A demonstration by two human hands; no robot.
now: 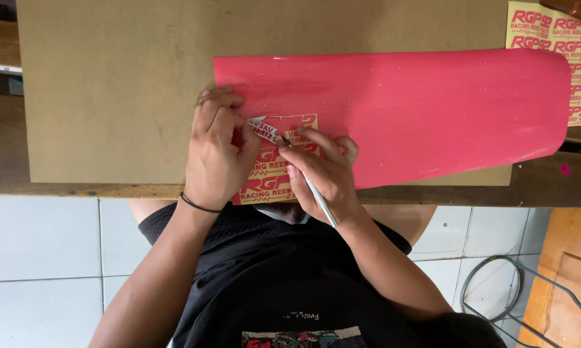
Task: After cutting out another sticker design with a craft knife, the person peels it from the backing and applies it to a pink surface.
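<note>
A large pink vinyl sheet (419, 103) lies on a brown board (110, 84). At its near left corner a yellow backing with pink cut lettering (271, 174) is exposed. My left hand (216, 151) pinches a small peeled strip of pink vinyl (263, 129) and lifts it off the backing. My right hand (323, 174) grips a thin silver craft knife (313, 190) like a pen, its tip resting at the peeled strip. A black band circles my left wrist.
Another yellow sheet with pink cut lettering (558, 38) lies at the far right of the board. The wooden table edge (78, 191) runs below. White floor tiles (39, 258), a wire frame (496, 290) and a wooden panel (567, 277) lie beneath.
</note>
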